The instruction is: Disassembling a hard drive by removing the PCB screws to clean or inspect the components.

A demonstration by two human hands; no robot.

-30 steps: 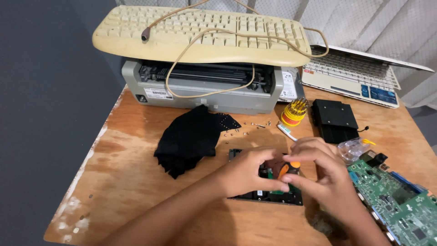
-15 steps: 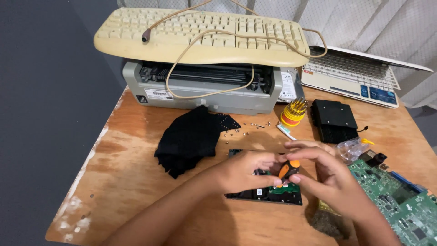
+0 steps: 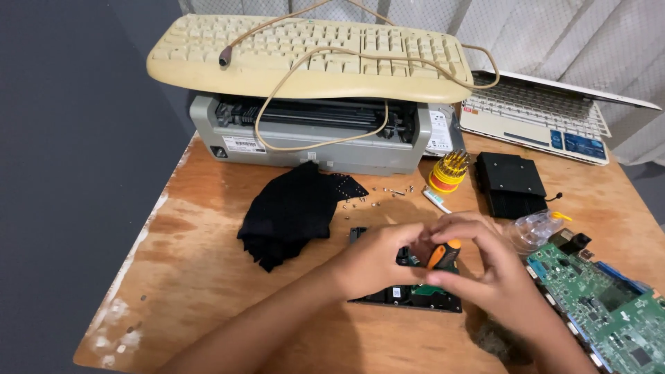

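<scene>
A black hard drive point(image 3: 405, 294) with a green circuit board lies flat on the wooden table point(image 3: 208, 256) in front of me. My right hand point(image 3: 485, 270) grips a small orange-and-black screwdriver point(image 3: 443, 254) held down onto the drive. My left hand point(image 3: 377, 260) rests on the drive's top, fingers curled beside the screwdriver, steadying it. Most of the drive is hidden under both hands.
A black cloth point(image 3: 298, 211) and loose screws point(image 3: 377, 197) lie left of the drive. Behind stand a grey printer point(image 3: 318, 135) with a beige keyboard point(image 3: 305, 55) on it, a yellow screwdriver-bit set point(image 3: 448, 171), a black box point(image 3: 511, 181), a white laptop point(image 3: 547, 118). Green circuit boards point(image 3: 603, 312) lie right.
Both hands have shifted slightly over the drive; the screwdriver stands more upright between the fingers. The drive has stayed in place.
</scene>
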